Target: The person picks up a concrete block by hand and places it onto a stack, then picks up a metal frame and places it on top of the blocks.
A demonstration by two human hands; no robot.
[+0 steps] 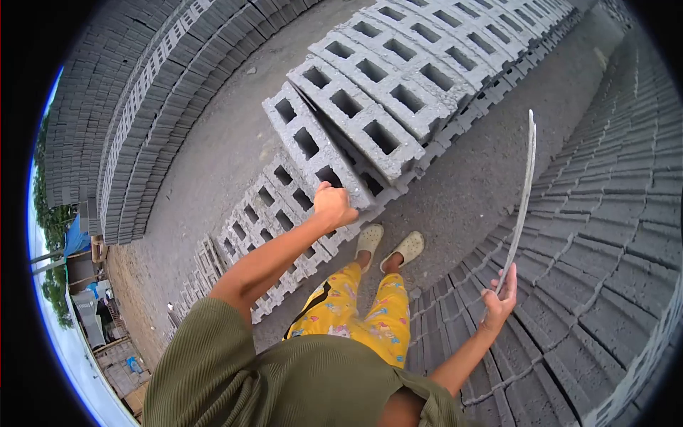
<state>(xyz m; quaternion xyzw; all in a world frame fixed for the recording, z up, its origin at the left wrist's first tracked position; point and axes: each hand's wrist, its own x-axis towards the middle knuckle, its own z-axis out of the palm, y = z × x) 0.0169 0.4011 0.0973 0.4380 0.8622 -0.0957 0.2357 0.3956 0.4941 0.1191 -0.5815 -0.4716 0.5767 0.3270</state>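
My left hand (334, 207) is closed on the near end of a grey hollow block (297, 126), its fingers at the block's end hole. That block lies at the end of the upper row, at a slight angle to the neighbouring block (331, 87), with a dark gap between them. My right hand (500, 299), out to the right, grips the lower end of a long, thin, slightly curved pale strip (525, 192). The strip points upward, away from the blocks of the row.
Lower hollow blocks (265, 206) run down to the left. Stacked grey blocks (605, 285) fill the right side, and a curved stack (153, 114) stands at upper left. My shoes (408, 248) are on grey ground (473, 181). Sheds and a blue tarp (76, 238) are far left.
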